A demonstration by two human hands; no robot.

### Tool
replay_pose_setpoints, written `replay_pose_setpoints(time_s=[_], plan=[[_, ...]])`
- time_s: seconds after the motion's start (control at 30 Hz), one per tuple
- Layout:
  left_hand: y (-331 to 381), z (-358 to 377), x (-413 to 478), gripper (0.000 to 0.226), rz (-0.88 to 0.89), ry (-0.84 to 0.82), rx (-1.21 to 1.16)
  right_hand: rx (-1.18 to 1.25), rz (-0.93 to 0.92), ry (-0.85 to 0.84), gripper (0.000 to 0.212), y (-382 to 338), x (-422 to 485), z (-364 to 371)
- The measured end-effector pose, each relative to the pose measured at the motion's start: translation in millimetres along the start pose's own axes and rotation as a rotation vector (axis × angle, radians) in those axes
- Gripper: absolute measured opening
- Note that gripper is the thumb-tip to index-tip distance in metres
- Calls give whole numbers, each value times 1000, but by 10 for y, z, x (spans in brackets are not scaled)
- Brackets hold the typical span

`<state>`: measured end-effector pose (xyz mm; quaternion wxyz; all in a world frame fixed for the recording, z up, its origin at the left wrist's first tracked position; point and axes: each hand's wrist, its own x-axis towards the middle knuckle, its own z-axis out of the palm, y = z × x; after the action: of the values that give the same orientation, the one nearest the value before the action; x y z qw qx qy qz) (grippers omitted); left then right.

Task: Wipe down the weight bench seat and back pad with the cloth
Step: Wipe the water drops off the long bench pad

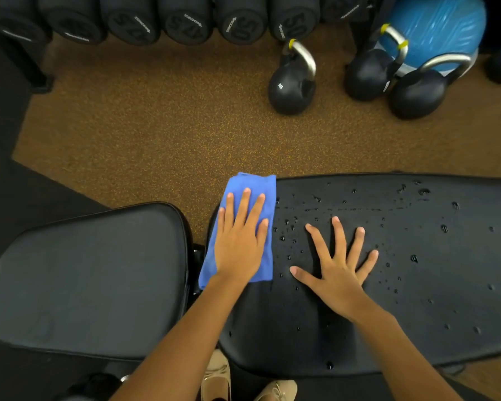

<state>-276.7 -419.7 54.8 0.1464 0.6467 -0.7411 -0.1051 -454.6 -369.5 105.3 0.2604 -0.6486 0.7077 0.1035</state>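
Observation:
The black back pad [417,270] stretches to the right and is dotted with water drops. Left of it lies the black seat pad [84,279], which looks dry. A folded blue cloth [261,183] rests on the back pad's left end, partly overhanging the gap between the pads. My left hand [239,241] presses flat on the cloth, fingers close together. Beside it, my right hand [337,261] lies flat on the wet pad with fingers spread and holds nothing.
Three black kettlebells [291,91] stand on the brown speckled floor [156,125] beyond the bench, next to a blue exercise ball [437,27]. A row of black dumbbells [185,21] fills a rack along the top. My beige shoes [217,374] show below the bench.

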Motion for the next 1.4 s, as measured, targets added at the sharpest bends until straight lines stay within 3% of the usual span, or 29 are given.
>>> replay_pose_setpoints(time_s=[0.3, 0.57, 0.8, 1.03, 1.3, 1.4], plan=[[-50, -38, 237, 55, -86, -63, -66, 6, -12, -47, 87, -19, -5, -42], [-154, -69, -69, 50, 192, -75, -29, 27, 13, -55, 87, -27, -6, -64], [22, -22, 237, 55, 47, -124, -70, 41, 12, -50, 85, -28, 0, -57], [-25, -68, -205, 50, 135, -98, -46, 57, 9, -20, 85, -21, 9, -40], [192, -30, -121, 52, -153, -48, -69, 51, -22, 20, 83, 1, 9, -4], [287, -5, -238, 50, -98, -33, -49, 48, -42, 56, 81, -4, -31, -16]])
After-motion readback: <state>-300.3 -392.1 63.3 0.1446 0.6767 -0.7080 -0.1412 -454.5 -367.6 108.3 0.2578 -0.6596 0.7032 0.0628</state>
